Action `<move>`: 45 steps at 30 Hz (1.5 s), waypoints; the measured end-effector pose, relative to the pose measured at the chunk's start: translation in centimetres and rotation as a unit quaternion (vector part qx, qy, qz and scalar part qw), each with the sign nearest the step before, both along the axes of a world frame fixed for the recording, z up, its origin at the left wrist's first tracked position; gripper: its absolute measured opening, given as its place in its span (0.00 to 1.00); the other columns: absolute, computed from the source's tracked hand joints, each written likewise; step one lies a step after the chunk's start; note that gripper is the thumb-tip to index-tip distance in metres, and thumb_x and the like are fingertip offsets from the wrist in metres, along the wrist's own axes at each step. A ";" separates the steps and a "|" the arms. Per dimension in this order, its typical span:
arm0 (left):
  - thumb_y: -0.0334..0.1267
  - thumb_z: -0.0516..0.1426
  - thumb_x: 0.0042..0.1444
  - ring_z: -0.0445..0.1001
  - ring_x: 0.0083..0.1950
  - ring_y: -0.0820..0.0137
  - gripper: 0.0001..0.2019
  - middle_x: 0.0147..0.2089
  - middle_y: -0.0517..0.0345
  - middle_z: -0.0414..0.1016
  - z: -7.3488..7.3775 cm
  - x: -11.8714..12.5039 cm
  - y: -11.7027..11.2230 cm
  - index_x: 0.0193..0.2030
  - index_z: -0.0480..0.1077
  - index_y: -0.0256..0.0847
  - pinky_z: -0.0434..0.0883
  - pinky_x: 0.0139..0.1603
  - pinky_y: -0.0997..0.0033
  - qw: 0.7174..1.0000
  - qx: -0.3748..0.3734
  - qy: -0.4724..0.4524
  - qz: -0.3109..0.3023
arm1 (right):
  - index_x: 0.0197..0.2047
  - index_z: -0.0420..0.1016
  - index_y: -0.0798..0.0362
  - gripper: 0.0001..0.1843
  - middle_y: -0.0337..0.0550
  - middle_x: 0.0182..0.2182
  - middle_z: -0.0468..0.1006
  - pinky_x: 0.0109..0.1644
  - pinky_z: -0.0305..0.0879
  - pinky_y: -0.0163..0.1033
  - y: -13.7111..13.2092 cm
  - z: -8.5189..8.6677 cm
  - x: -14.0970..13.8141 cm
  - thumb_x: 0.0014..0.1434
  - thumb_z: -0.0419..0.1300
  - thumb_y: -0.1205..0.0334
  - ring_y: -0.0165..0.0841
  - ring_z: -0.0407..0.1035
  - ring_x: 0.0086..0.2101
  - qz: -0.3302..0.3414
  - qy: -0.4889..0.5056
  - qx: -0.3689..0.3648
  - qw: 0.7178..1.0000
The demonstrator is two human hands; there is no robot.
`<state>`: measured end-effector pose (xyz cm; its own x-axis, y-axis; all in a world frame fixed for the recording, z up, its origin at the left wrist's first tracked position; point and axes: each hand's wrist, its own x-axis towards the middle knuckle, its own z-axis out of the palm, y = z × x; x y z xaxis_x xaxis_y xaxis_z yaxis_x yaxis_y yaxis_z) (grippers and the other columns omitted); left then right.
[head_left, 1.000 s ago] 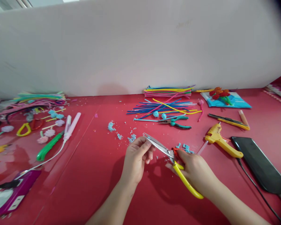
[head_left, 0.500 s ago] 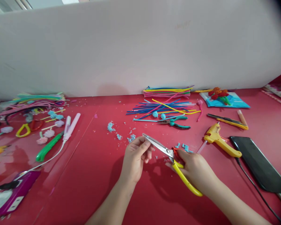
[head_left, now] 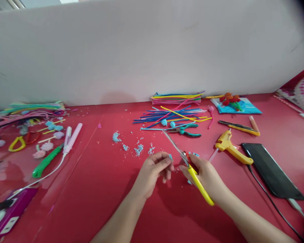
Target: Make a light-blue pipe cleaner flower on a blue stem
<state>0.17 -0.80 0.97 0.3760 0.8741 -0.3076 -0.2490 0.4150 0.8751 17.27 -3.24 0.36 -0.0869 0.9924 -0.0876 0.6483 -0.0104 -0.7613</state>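
My left hand [head_left: 155, 170] is closed in a pinch on a small blue pipe cleaner piece [head_left: 170, 157], which shows at the fingertips. My right hand [head_left: 205, 175] grips a pair of scissors [head_left: 201, 187] with yellow and red handles. Their blades point up and to the left, a little apart from the left fingertips. Beyond my hands, blue fluff clippings [head_left: 139, 149] lie in small heaps on the red table [head_left: 91, 199]. Short cut blue bits [head_left: 194, 154] lie partly hidden behind my right hand.
Colourful pipe cleaners [head_left: 172, 116] lie at the back with teal pliers [head_left: 188, 131] and two blue balls. To the right are a yellow glue gun [head_left: 231, 148] and a black phone [head_left: 272, 170]. A green-handled tool [head_left: 47, 162] and a purple power strip [head_left: 12, 211] are left.
The scissors have swung upright and away from my left fingertips. A blue piece now shows in my left fingers, and a new small heap of clippings lies beyond them. The view has shifted slightly.
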 end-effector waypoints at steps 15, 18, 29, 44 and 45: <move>0.41 0.57 0.51 0.65 0.19 0.78 0.09 0.21 0.61 0.68 0.1 0.1 -0.3 0.29 0.68 0.36 0.60 0.19 0.80 0.976 0.022 0.134 -0.170 | 0.26 0.62 0.54 0.05 0.32 0.19 0.59 0.24 0.52 0.31 -0.2 -0.3 -0.2 0.50 0.54 0.62 0.25 0.55 0.21 0.016 0.199 -0.073 0.977; 0.41 0.57 0.51 0.64 0.19 0.78 0.09 0.21 0.62 0.67 0.0 0.1 -0.4 0.29 0.67 0.36 0.60 0.19 0.80 0.973 0.025 0.150 -0.175 | 0.25 0.60 0.53 0.05 0.31 0.19 0.58 0.24 0.51 0.30 -0.1 -0.3 -0.4 0.49 0.53 0.64 0.25 0.53 0.21 0.019 0.191 -0.070 0.979; 0.30 0.53 0.50 0.63 0.25 0.75 0.05 0.23 0.62 0.65 -0.5 1.3 -1.5 0.26 0.68 0.38 0.61 0.26 0.76 0.911 0.250 0.321 -0.074 | 0.23 0.57 0.52 0.07 0.31 0.18 0.56 0.24 0.48 0.31 -0.2 -0.8 -0.5 0.47 0.54 0.62 0.26 0.52 0.22 -0.025 0.063 -0.019 0.998; 0.38 0.59 0.51 0.63 0.19 0.81 0.07 0.21 0.64 0.67 0.4 -0.6 0.4 0.29 0.67 0.37 0.58 0.17 0.82 0.980 0.087 0.015 0.179 | 0.31 0.62 0.50 0.15 0.40 0.23 0.73 0.25 0.51 0.33 -0.2 0.2 -0.2 0.53 0.55 0.47 0.35 0.69 0.25 0.045 -0.189 0.049 0.980; 0.38 0.59 0.51 0.63 0.19 0.81 0.07 0.20 0.65 0.66 0.4 -0.6 0.3 0.29 0.67 0.37 0.58 0.17 0.83 0.979 0.089 0.011 0.183 | 0.31 0.62 0.50 0.15 0.40 0.23 0.73 0.25 0.51 0.34 -0.3 0.1 -0.3 0.53 0.54 0.46 0.35 0.69 0.25 0.048 -0.194 0.047 0.979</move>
